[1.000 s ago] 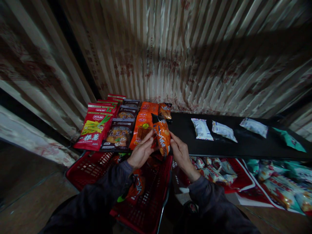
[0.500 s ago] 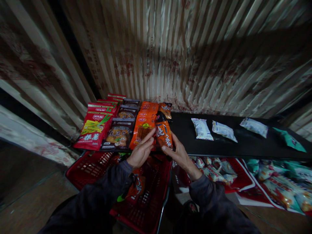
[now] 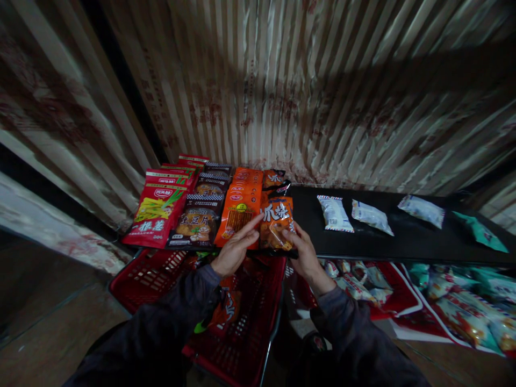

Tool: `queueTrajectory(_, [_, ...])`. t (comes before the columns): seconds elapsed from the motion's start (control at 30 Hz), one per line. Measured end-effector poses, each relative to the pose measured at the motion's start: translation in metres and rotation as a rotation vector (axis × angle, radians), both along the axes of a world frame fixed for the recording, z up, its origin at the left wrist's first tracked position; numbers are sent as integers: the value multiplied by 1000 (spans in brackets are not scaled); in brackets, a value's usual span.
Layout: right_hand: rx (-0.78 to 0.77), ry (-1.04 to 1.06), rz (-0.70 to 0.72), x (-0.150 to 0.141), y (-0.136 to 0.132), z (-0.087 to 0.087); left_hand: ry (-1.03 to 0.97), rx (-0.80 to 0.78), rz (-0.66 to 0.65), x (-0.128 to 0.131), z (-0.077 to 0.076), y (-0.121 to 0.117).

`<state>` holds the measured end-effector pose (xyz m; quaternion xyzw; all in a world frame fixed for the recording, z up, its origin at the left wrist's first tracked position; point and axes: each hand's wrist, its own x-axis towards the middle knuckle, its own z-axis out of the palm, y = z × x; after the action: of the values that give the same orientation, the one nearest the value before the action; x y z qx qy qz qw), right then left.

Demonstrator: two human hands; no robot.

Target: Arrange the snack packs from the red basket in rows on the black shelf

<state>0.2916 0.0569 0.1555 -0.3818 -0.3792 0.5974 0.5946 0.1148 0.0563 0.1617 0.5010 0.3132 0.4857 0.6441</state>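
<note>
An orange-and-black snack bag (image 3: 278,217) lies face up at the front of the black shelf, in line with a similar bag (image 3: 273,178) behind it. My right hand (image 3: 306,255) grips its right side, thumb on the front. My left hand (image 3: 237,250) is open, its straight fingers resting along the bag's left edge. Just left of the bag is a row of orange packets (image 3: 239,212). Dark potato-chip packets (image 3: 197,223) come beside those, and red packets (image 3: 155,209) fill the left end.
White packets (image 3: 335,213) and a green packet (image 3: 479,231) lie spaced along the black shelf (image 3: 306,215). Beneath stands a red basket (image 3: 226,355) with orange bags inside. More baskets of packets (image 3: 459,312) stand at lower right. Pleated cloth (image 3: 262,80) hangs behind.
The snack bag has turned from a tilted, side-on pose to lying flat, its front facing up. My right hand has moved slightly right with its edge; my left hand has barely shifted.
</note>
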Motion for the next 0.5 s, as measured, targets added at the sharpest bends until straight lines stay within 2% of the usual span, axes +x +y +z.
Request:
queueTrajectory(0.17, [-72, 110, 5, 0, 2, 1, 28, -39, -61, 0, -3, -1])
queueTrajectory(0.27, [-100, 137, -5, 1, 3, 0, 51, 3, -64, 0, -4, 0])
queueTrajectory(0.5, [-142, 39, 34, 4, 7, -2, 122, 120, -29, 0, -13, 6])
